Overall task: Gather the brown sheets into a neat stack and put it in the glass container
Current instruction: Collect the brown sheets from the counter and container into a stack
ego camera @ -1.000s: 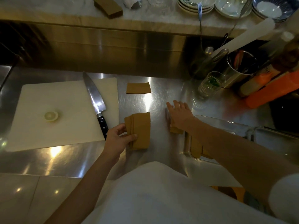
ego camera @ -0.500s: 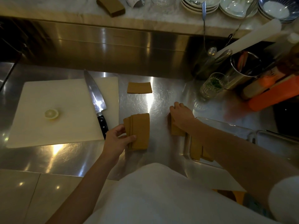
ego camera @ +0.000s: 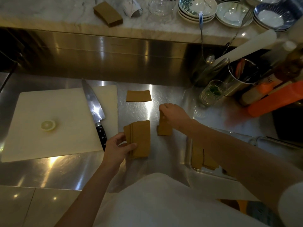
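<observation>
On the steel counter lies a small fanned stack of brown sheets (ego camera: 140, 139), pinched at its near left corner by my left hand (ego camera: 118, 149). To its right, my right hand (ego camera: 174, 114) grips the far end of another brown sheet (ego camera: 164, 128) and lifts that end off the counter. A single brown sheet (ego camera: 138, 96) lies flat farther back. The glass container (ego camera: 188, 154) stands at the right under my right forearm, with brown sheets (ego camera: 199, 157) showing inside it.
A white cutting board (ego camera: 54, 122) at the left carries a chef's knife (ego camera: 95, 110) and a lemon slice (ego camera: 48, 125). A glass (ego camera: 211, 92), a metal utensil pot (ego camera: 242, 76) and orange bottles (ego camera: 275, 99) crowd the right. A brown block (ego camera: 108, 13) and dishes sit on the raised marble shelf.
My right hand went from lying flat over the right-hand sheet to closing its fingers on the sheet's far end and raising it. My left hand and its stack stayed put.
</observation>
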